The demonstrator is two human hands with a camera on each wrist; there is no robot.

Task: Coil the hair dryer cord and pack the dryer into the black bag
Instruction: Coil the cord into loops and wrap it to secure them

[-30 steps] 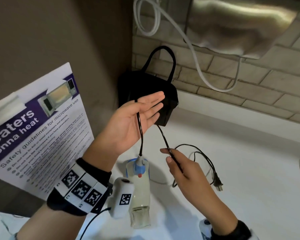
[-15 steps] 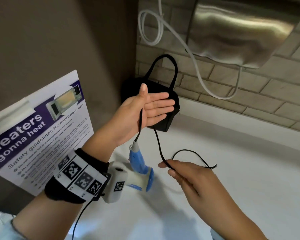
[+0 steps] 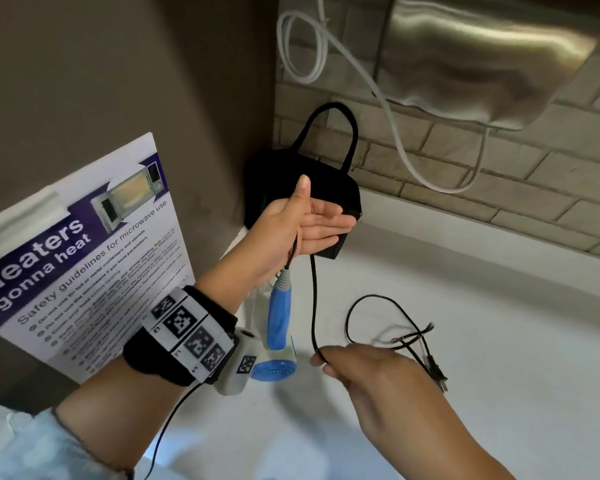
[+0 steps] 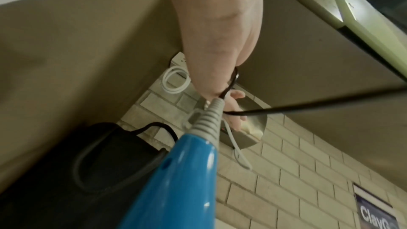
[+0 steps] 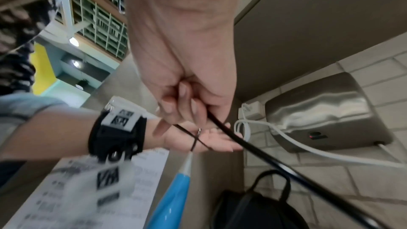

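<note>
The blue and white hair dryer (image 3: 278, 317) hangs handle-up over the white counter (image 3: 482, 420), dangling from its black cord (image 3: 313, 306). The cord runs over my left hand (image 3: 321, 216), which is held thumb-up with its fingers straight, in front of the black bag (image 3: 274, 181). Lower right, my right hand (image 3: 326, 360) pinches the cord; behind it the slack loops down to the plug (image 3: 437, 374) on the counter. The right wrist view shows my right hand (image 5: 187, 109) gripping the cord (image 5: 253, 149) above the bag (image 5: 253, 212). The left wrist view shows the dryer handle (image 4: 180, 180) below my palm.
The bag stands in the corner where the brown side wall meets the brick wall. A steel wall hand dryer (image 3: 482, 57) with a white cable (image 3: 395, 133) hangs above. A microwave safety poster (image 3: 84, 254) leans at the left.
The dryer has come off the counter and now hangs by its cord. My left hand turned thumb-up with the cord across it. My right hand slid down along the cord.
</note>
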